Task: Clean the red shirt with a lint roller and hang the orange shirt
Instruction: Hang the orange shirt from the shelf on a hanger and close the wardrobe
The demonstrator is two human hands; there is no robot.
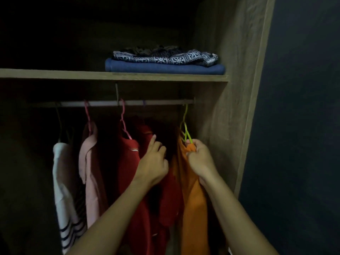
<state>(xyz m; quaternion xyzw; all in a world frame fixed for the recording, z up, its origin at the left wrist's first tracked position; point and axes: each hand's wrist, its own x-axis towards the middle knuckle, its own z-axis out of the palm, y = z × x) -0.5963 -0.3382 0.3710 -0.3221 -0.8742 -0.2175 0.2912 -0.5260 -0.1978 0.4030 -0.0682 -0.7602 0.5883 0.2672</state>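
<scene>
An orange shirt (193, 205) hangs on a green hanger (185, 124) hooked over the closet rail (103, 103) at its right end. My right hand (199, 157) grips the shirt's collar and the base of the hanger. To its left hang red shirts (128, 172) on a pink hanger (122, 118). My left hand (153, 161) is against the red cloth with the index finger stretched upward and the other fingers curled; whether it grips any cloth is unclear. No lint roller is in view.
A pink garment (92, 162) and a white striped one (64, 190) hang further left. The wooden shelf (55, 74) above the rail carries folded blue and patterned cloths (163, 62). The closet's wooden side wall (239, 89) stands just right of the orange shirt.
</scene>
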